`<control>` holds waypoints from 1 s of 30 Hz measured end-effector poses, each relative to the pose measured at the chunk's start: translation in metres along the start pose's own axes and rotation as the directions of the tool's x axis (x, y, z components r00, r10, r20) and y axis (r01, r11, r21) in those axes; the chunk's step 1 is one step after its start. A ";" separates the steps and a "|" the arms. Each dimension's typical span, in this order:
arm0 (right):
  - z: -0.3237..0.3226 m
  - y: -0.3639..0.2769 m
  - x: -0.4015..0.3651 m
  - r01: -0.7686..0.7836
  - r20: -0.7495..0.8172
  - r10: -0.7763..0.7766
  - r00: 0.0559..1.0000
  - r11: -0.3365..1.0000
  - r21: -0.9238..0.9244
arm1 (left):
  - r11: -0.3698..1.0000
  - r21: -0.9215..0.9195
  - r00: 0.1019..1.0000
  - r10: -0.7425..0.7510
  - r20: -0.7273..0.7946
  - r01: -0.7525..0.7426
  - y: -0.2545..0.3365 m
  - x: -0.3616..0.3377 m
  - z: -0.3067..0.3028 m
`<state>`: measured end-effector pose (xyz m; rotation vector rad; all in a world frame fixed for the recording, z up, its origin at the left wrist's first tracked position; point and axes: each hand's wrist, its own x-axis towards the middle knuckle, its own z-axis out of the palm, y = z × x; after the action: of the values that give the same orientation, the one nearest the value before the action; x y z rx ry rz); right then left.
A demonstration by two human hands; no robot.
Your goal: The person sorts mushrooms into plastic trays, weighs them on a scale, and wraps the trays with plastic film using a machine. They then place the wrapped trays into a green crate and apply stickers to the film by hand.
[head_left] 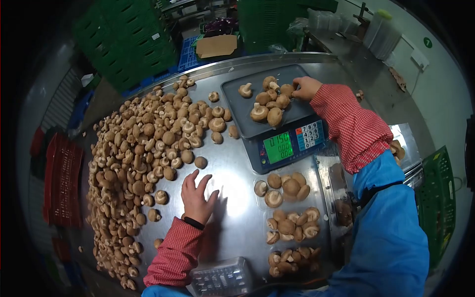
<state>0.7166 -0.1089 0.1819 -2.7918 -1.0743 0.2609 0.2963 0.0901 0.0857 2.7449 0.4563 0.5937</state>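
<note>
My left hand (198, 200) hovers over the steel table with its fingers spread and nothing in it. To its left spreads a large heap of brown mushrooms (148, 131); one loose mushroom (200, 162) lies just beyond its fingertips. At the far right of the scale's grey platform (239, 116), my right hand (308, 88) has its fingers closed on a brown mushroom (286, 90). Several other mushrooms (274, 116) rest on that platform, partly bunched together. The scale's green display (278, 147) seems to read 0.150 on its top line.
Right of my left hand, clear plastic trays of mushrooms (287, 226) stand in a column. A clear plastic tray (221, 278) lies near the front edge. Green crates (126, 42) are stacked behind the table; a red crate (63, 180) stands left, another green crate (435, 203) right.
</note>
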 end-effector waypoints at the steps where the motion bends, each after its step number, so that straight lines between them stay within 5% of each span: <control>1: 0.000 0.000 -0.002 -0.047 -0.043 0.047 0.998 0.999 0.008 | 0.997 -0.072 1.000 0.005 -0.023 -0.006 -0.001 0.006 0.004; 4: -0.007 -0.010 -0.008 -0.090 -0.311 0.072 0.948 0.995 -0.044 | 0.982 -0.188 0.996 0.005 -0.094 -0.022 0.000 0.020 0.007; 6: -0.018 -0.036 -0.021 0.107 -0.345 -0.094 0.934 0.994 0.019 | 0.850 -0.523 0.997 -0.071 0.005 0.063 0.003 0.023 0.010; 8: -0.023 -0.091 -0.052 0.311 -0.151 -0.282 0.948 0.922 0.230 | 0.353 -0.876 0.944 -0.150 0.295 0.329 0.018 0.028 0.012; 10: 0.004 -0.138 -0.085 0.495 -0.050 -0.502 0.864 0.823 0.279 | -0.249 -0.833 0.849 -0.068 0.524 0.494 0.052 0.035 -0.007; 12: 0.018 -0.171 -0.106 0.641 0.166 -0.711 0.683 0.693 0.330 | -0.452 -0.689 0.798 0.096 0.595 0.567 0.058 0.034 -0.003; 14: 0.018 -0.172 -0.091 0.562 0.075 -0.587 0.806 0.798 0.217 | -0.264 -0.703 0.741 0.076 0.668 0.660 0.042 0.023 0.009; 16: 0.011 -0.163 -0.057 0.461 -0.124 -0.449 0.885 0.883 0.093 | -0.011 -0.660 0.653 -0.134 0.745 0.751 0.028 0.008 0.005; 18: 0.015 -0.140 -0.010 0.411 -0.346 -0.403 0.847 0.910 -0.052 | 0.579 -0.637 0.856 -0.264 0.444 0.509 -0.004 -0.022 0.022; 20: 0.018 -0.136 0.013 0.282 -0.362 -0.326 0.873 0.944 -0.171 | 0.932 -0.231 0.959 -0.259 0.110 0.278 -0.036 -0.049 0.024; 22: 0.022 -0.139 0.029 0.202 -0.333 -0.293 0.896 0.938 -0.280 | 0.956 0.198 0.963 -0.242 0.120 0.216 -0.041 -0.059 -0.001; 28: 0.045 -0.154 0.070 0.093 -0.115 -0.151 0.982 0.911 -0.401 | 0.986 0.052 0.986 -0.157 -0.052 0.160 -0.046 -0.065 -0.006; 30: 0.040 -0.149 0.076 0.124 -0.171 -0.153 0.973 0.978 -0.170 | 0.988 -0.032 0.987 -0.152 -0.057 0.150 -0.044 -0.060 -0.003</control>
<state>0.6666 0.0545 0.1631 -2.7888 -1.2881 -0.0997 0.2322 0.1092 0.0522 2.6431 0.6585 0.6382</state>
